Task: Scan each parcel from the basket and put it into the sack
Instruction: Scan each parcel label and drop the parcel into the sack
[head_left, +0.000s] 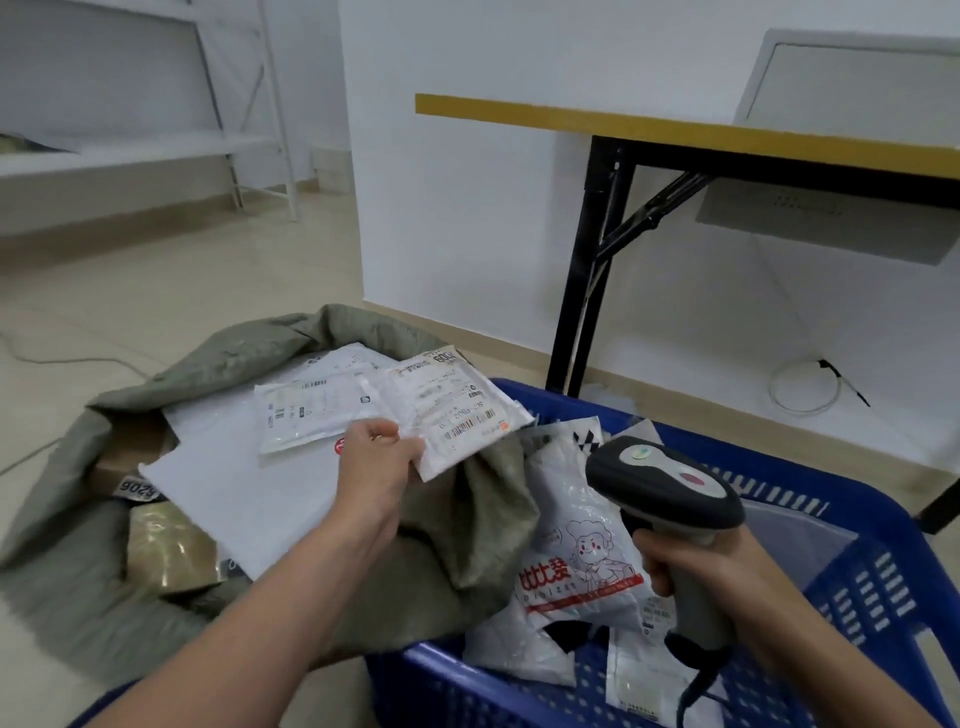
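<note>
Two hands: both hold something.
Left hand (379, 457): fingers pinch a white parcel (452, 410) above the sack (291, 338), left of the basket (779, 467).
Right hand (685, 566): fingers clench the scanner (670, 483) handle, above the basket.

Soft, even indoor light, bright on the white wall (467, 208); shadows faint. Glare spots the glossy gold plastic parcel (166, 543) near left. Far-left white metal shelving (156, 148) blurs, its lines bowing.
</note>
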